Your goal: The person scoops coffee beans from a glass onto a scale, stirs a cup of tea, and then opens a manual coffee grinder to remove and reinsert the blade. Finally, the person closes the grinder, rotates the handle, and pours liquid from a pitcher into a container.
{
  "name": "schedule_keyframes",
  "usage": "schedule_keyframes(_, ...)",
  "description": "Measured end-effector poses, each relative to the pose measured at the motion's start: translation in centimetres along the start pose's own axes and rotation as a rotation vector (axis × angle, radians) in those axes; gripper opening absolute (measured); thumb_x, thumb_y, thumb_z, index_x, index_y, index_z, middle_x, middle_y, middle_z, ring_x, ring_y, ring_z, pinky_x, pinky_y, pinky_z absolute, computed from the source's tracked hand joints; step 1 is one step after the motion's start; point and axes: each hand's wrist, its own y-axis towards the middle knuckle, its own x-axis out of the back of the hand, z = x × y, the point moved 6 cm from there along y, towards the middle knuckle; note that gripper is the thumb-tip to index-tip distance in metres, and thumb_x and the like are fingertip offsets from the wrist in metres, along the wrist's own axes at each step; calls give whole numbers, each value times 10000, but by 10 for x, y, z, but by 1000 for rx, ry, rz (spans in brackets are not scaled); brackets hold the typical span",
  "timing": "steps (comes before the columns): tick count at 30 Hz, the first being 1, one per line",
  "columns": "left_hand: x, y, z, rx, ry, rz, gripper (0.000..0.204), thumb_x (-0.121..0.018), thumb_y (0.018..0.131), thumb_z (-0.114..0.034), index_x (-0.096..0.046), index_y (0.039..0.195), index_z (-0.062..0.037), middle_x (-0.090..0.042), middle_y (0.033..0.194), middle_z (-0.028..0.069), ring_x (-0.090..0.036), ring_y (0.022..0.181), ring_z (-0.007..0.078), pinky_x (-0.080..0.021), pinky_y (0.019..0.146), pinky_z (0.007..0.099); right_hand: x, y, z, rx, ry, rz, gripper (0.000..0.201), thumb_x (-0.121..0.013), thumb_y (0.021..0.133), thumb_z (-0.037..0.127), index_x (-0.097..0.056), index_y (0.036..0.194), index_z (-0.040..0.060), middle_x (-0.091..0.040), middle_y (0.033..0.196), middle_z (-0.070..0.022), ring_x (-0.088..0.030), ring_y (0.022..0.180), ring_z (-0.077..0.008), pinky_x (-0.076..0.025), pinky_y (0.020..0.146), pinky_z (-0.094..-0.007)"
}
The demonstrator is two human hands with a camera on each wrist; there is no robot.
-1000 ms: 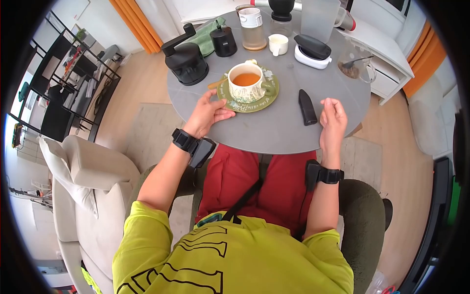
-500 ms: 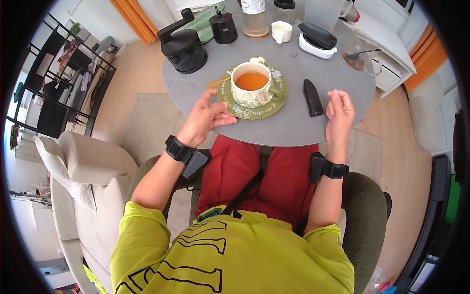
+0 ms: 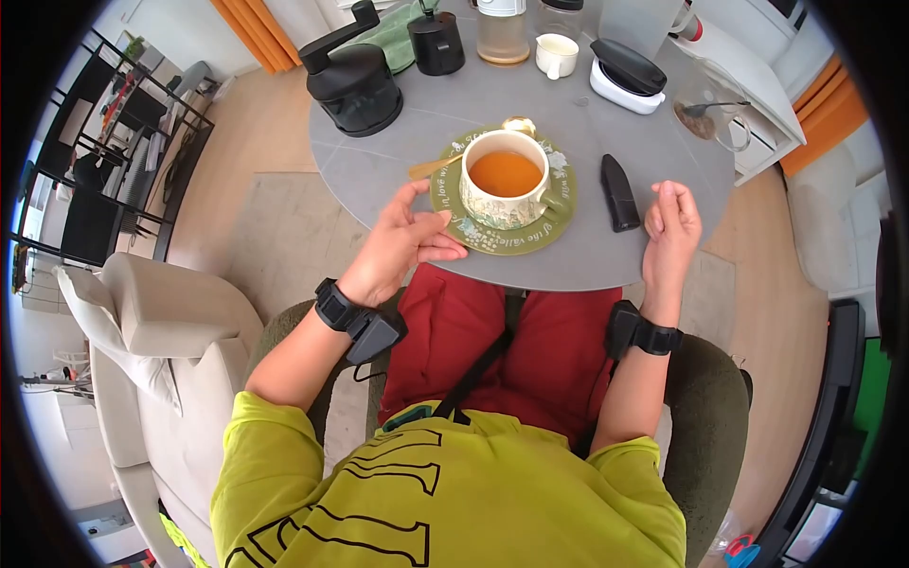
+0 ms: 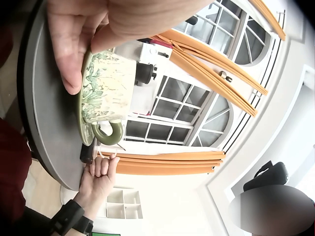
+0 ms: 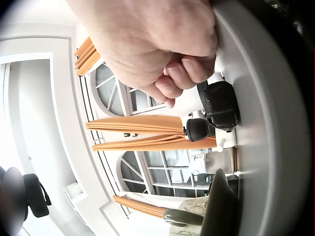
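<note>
In the head view my left hand (image 3: 398, 244) pinches the near-left rim of a green saucer (image 3: 511, 242), thumb on top and fingers at the edge. On it stand a patterned cup (image 3: 492, 210) of amber liquid, a golden spoon handle (image 3: 437, 167) and a small pale item (image 3: 519, 125). The saucer looks slightly raised from the table (image 5: 256, 98). My right hand (image 3: 672, 227) rests idle at the table's edge, fingers loosely curled around nothing. A black elongated object (image 3: 619, 193) lies just left of it.
Across the table's back stand a black grinder-like pot (image 3: 355, 93), a smaller black pot (image 3: 436, 44), a clear container (image 3: 503, 36), a cream jug (image 3: 556, 57) and a white-based scale with a black top (image 3: 627, 76). A glass mug (image 3: 710, 112) stands at the right.
The saucer and cup have come nearer the person with my left hand and look larger. My right hand keeps its curled pose. The head view has shifted slightly.
</note>
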Motion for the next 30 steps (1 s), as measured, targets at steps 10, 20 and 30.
schedule_keyframes(10,43,18,-35,-176,285,-250,511,-620,921,-250,-367,1284,6,-599,758,44,-547,573,81,-422,507,199,4,1,-1,13,32,-24,171,-557,962,189,-578,893,33,-369,566,68,-297,491,-12,-204,460,-197)
schedule_keyframes(20,34,28,-26,-196,427,-135,176,-594,919,-131,-590,1019,14,-597,704,-3,-511,541,38,-381,483,177,5,-6,5,6,24,-30,177,-549,968,193,-575,898,32,-372,568,66,-298,491,-12,-204,460,-198)
schedule_keyframes(30,27,11,-72,-569,612,-430,115,-588,916,-104,-599,931,10,-613,711,19,-541,559,46,-419,489,192,7,-5,6,27,37,-3,186,-558,964,196,-585,900,23,-381,572,66,-294,488,-6,-199,457,-191)
